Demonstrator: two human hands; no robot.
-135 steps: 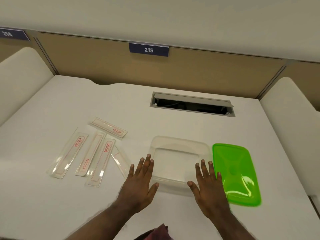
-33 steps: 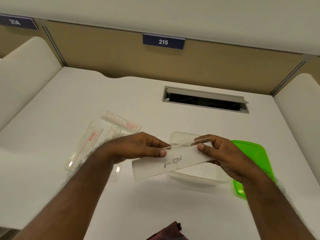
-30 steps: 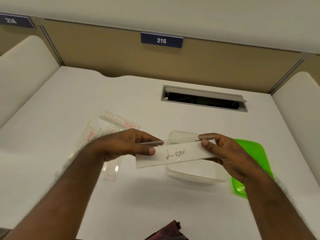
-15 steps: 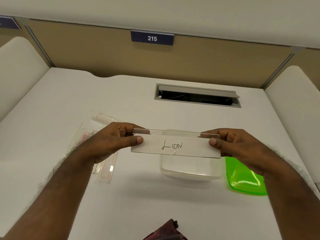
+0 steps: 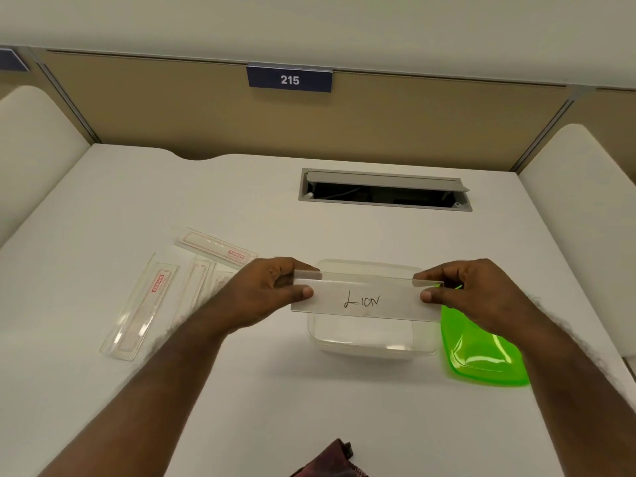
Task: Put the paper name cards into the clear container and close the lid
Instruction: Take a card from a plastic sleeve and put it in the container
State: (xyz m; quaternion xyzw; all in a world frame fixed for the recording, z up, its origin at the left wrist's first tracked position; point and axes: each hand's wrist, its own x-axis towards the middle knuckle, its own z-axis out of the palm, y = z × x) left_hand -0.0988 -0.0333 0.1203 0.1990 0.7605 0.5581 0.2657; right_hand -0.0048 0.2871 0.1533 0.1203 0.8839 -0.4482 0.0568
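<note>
A name card (image 5: 364,299) in a clear folded holder, with "LION" written on its paper, hangs level above the clear container (image 5: 368,339). My left hand (image 5: 265,290) pinches its left end and my right hand (image 5: 478,292) pinches its right end. The container stands open on the white desk. Its green lid (image 5: 478,349) lies flat just to its right, partly under my right hand. Several more clear card holders (image 5: 144,304) with red print lie on the desk to the left, some hidden behind my left hand.
A grey cable hatch (image 5: 383,191) is set into the desk behind the container. A tan partition with a "215" label (image 5: 289,79) closes the back. Cream side panels (image 5: 31,149) stand left and right. A dark red cloth (image 5: 330,459) shows at the bottom edge.
Both hands went from flat on the desk to holding the LION card. Over the last second the card turned from tilted to level above the container.
</note>
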